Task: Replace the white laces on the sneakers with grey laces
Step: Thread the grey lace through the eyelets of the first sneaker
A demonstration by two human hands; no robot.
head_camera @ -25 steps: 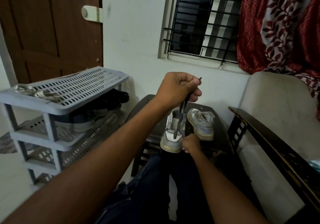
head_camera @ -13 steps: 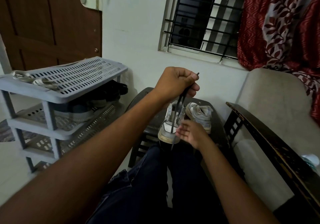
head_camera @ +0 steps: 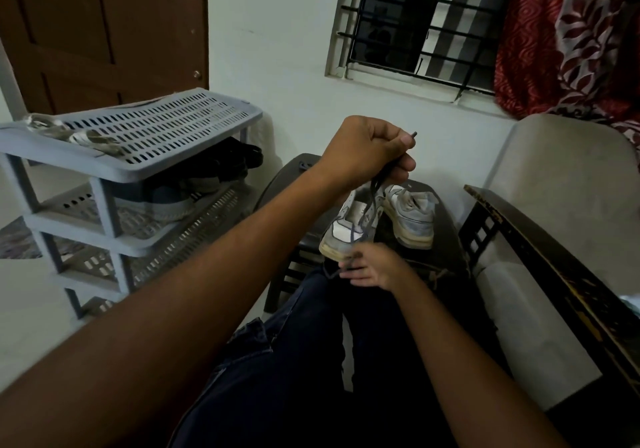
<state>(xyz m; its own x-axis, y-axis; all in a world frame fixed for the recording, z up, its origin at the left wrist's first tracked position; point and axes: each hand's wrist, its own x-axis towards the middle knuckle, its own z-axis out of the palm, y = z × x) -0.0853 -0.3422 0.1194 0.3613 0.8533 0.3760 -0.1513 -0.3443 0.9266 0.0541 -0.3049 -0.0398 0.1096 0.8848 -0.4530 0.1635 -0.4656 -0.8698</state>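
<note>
While the left hand (head_camera: 369,151) grips the grey lace (head_camera: 367,212) aloft, the right hand (head_camera: 372,267) pinches it — no legible branding.

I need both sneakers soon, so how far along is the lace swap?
Done, it seems: neither sneaker shows white laces. In hand: the left hand grips the dark grey lace pulled up from the nearer white-and-grey sneaker, while the right hand pinches its lower part by the toe. Left: finishing this threading, then the farther white-and-grey sneaker, which shows no lace.
</note>
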